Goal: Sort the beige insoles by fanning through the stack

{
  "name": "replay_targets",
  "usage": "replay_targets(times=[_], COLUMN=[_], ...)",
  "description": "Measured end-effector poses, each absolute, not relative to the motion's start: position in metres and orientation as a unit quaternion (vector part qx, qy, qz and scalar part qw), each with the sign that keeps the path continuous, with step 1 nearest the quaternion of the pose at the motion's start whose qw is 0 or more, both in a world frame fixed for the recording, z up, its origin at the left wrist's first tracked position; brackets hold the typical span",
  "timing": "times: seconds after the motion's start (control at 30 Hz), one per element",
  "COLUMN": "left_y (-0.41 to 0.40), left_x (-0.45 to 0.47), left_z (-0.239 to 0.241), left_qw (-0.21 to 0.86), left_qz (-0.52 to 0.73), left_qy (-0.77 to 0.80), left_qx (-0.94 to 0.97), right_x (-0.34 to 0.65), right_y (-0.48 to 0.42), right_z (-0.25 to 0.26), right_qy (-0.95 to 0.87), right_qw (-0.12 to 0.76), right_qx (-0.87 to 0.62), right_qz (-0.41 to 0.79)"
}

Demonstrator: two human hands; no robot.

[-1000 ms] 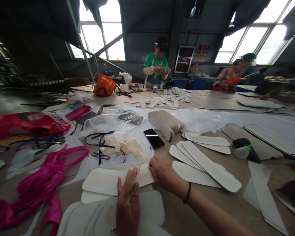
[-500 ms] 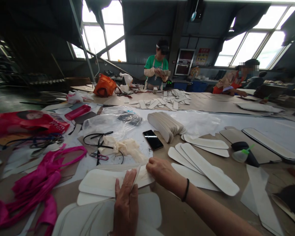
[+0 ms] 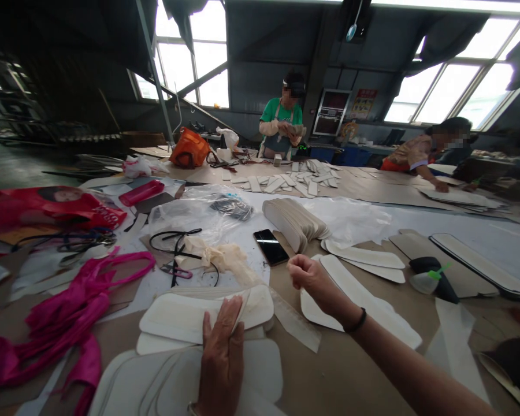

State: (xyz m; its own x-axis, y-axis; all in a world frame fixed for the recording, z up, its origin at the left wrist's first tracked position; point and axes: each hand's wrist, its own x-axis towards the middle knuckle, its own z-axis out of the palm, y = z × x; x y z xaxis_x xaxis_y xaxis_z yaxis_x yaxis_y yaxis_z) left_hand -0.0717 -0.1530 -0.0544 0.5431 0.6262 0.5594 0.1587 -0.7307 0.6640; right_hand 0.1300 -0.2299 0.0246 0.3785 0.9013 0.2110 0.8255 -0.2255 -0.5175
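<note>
At near centre: long off-white flat panel with rounded ends [image 3: 173,319], slightly aslant, atop another white panel [image 3: 153,345] showing at its near left edge. Nearer still: fan of wide pale-grey rounded boards [image 3: 123,384].

Step in hand, by judgement: steadying the long panel with one hand, the other clear of it. Next move seems to call for firm left pressure, lest layers slide, and a free right pinch.

Left hand [image 3: 221,358]: laid over the panel from the near side, fingers extended, partly spread, pointing far; thin raised edge beside fingertips, source unclear. Right hand [image 3: 316,283]: raised to the right, apart from the panel, fingers curled in, thumb and forefinger pressed together; cannot tell of any thin thing pinched. Forearm slanting to near right, black band [image 3: 356,320] around wrist.

Just right of the panel: translucent pale strip [image 3: 297,323]. Beyond: black smartphone [image 3: 271,247], then bundle of grey-white rounded pieces [image 3: 292,222]. Left: crumpled magenta cloth [image 3: 75,312]. Far side: co-worker in green shirt [image 3: 272,110].
</note>
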Motion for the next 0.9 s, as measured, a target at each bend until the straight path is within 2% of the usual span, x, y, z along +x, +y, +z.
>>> replay_targets(times=[0.1, 0.17, 0.37, 0.43, 0.63, 0.8, 0.9], left_y=[-0.153, -0.154, -0.154, -0.155, -0.155, -0.155, -0.153], left_x=[-0.073, -0.073, -0.073, -0.072, -0.073, -0.071, -0.072], left_z=[-0.055, -0.055, -0.057, -0.056, -0.052, -0.053, -0.057], left_qw=[0.287, 0.286, 0.294, 0.294, 0.292, 0.29, 0.291], left_qz=[0.416, 0.423, 0.412, 0.412, 0.411, 0.411, 0.408], left_qy=[0.24, 0.242, 0.243, 0.243, 0.241, 0.242, 0.241], left_qx=[0.829, 0.825, 0.828, 0.828, 0.829, 0.83, 0.831], right_x=[0.125, 0.117, 0.099, 0.094, 0.096, 0.141, 0.157], right_y=[-0.241, -0.239, -0.213, -0.205, -0.194, -0.228, -0.252], right_z=[0.025, 0.027, 0.033, 0.03, 0.02, 0.026, 0.022], right_qy=[-0.541, -0.575, -0.735, -0.748, -0.698, -0.528, -0.456], right_qw=[0.309, 0.282, 0.043, 0.017, 0.132, 0.294, 0.337], right_qx=[-0.78, -0.767, -0.676, -0.662, -0.698, -0.792, -0.818], right_qz=[0.054, 0.038, 0.027, 0.047, 0.091, 0.084, 0.098])
